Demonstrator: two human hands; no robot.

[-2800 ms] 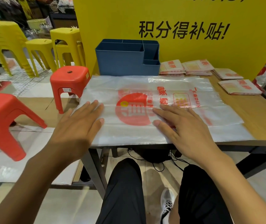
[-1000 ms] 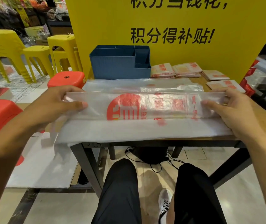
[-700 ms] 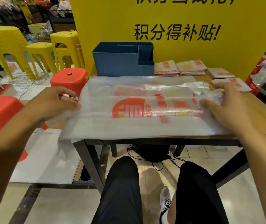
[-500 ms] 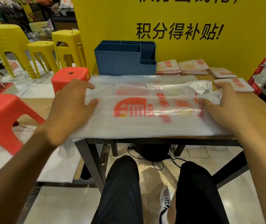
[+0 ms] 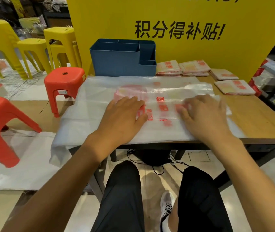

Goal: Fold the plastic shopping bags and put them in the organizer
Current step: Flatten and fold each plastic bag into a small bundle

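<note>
the bag has gone from a lifted strip pinched at its two ends a second ago to a band lying folded on the table [image 5: 259, 121], and both hands have come in from the ends to lie on top of it. the left hand [image 5: 123, 119] rests palm down with fingers spread flat over the red round logo, and the right hand [image 5: 205, 118] lies flat and open over the printed panel further along; neither is pinching anything, they press the film down. that reads as the lengthwise fold being creased, so the plastic shopping bag [image 5: 162, 104] is one fold narrower but far from a packet. it lies on a larger sheet of clear film [image 5: 83, 118] that covers the near table and droops off the left corner. judging by the folded bags [image 5: 168, 67] stacked at the back right, several more folds are needed before this one matches them. the blue organizer [image 5: 121, 59] stands at the back against the yellow board, well apart from the hands, and what shows of its compartments looks empty, though their floors are out of sight. the right hand is blurred, so i cannot tell whether it is sliding or still. the film layers run together in the glare and the fold's edges are hard to trace, and the hands cover most of the print.
</note>
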